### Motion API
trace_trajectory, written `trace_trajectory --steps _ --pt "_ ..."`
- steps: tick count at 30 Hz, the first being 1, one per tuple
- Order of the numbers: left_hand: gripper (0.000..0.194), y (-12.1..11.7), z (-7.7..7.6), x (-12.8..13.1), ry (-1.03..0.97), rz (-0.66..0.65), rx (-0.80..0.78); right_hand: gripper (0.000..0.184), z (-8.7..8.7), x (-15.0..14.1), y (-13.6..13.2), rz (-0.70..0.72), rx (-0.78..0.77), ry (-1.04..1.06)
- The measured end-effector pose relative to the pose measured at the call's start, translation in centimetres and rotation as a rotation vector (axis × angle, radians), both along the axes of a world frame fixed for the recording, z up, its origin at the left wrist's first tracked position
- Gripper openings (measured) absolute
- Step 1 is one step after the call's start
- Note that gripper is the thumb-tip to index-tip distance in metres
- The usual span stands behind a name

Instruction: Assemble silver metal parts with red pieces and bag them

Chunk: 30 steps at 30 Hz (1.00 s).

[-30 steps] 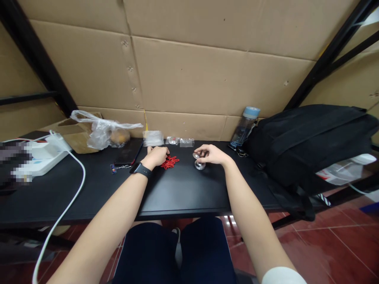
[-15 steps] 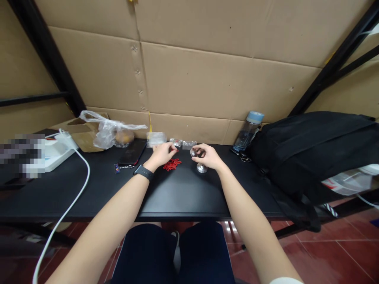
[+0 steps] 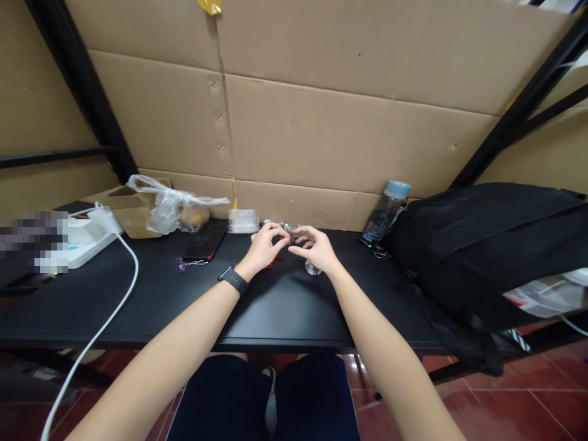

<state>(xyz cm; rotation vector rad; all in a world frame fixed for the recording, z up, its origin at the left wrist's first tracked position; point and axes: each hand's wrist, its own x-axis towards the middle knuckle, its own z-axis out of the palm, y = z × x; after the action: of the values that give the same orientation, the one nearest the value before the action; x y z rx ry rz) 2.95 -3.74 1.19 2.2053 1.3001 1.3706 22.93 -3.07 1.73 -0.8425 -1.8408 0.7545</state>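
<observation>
My right hand point(image 3: 319, 248) grips a small clear round piece point(image 3: 291, 239) on edge between thumb and fingers. Close against it, my left hand point(image 3: 266, 246) is closed in a pinch. A bit of red shows at the left fingertips, seemingly red cord. More of the red cord point(image 3: 274, 262) lies on the table under the left hand, mostly covered by it. Below my right hand rests a second clear round piece point(image 3: 312, 268), partly hidden by the fingers. Clear plastic packets point(image 3: 275, 224) lie behind both hands.
A black phone point(image 3: 205, 239) and a keychain point(image 3: 190, 263) lie to the left, near a bagged round item point(image 3: 193, 215). A white cable point(image 3: 124, 294) crosses the left side. A blue-capped bottle point(image 3: 387, 208) and black backpack point(image 3: 487, 245) stand right. Cardboard point(image 3: 294, 147) walls the back.
My left hand has moved right and my right hand slightly left. The clear round piece in the right hand is now turned on edge and meets the left fingertips.
</observation>
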Motion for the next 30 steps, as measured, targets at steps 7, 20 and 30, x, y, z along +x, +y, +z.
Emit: trace_trajectory --steps 7,20,30 --pt "0.009 -0.4 -0.1 0.5 0.018 0.026 -0.013 0.04 -0.1 -0.3 -0.1 0.004 -0.031 0.009" --pt "0.013 -1.0 0.4 0.5 0.11 0.07 0.022 0.022 0.4 0.4 0.1 0.009 0.05 -0.118" --pt "0.025 -1.3 0.8 0.6 0.066 -0.019 -0.027 0.012 -0.3 0.5 0.5 -0.094 0.066 -0.228"
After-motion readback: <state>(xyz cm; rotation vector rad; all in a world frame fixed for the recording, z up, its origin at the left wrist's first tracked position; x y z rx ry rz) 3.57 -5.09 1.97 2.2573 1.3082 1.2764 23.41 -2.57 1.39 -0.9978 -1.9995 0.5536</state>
